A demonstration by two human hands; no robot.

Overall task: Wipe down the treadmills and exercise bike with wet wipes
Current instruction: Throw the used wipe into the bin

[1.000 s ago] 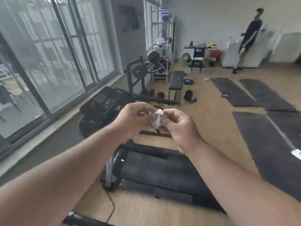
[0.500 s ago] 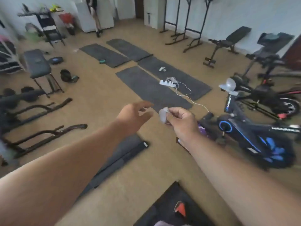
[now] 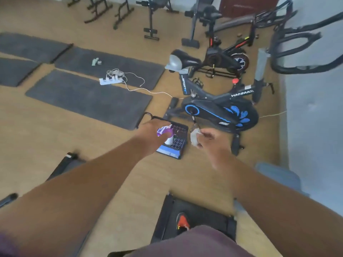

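the right hand [image 3: 209, 139] pinches a crumpled white wet wipe [image 3: 194, 137] between thumb and curled fingertips, held just in front of the blue-and-black exercise bike [image 3: 220, 110]. the left hand [image 3: 155, 131] reaches toward a purple-and-white wipes packet [image 3: 164, 131] lying on a dark bag [image 3: 179, 141] on the wooden floor [image 3: 55, 138]; its fingers are bent over the packet, though the blur makes it hard to tell whether they actually grip it. grey mats [image 3: 89, 99] lie to the left, one carrying a white power strip [image 3: 110, 80]. a treadmill deck [image 3: 204, 216] sits below, with an orange shoe [image 3: 182, 221] on it.
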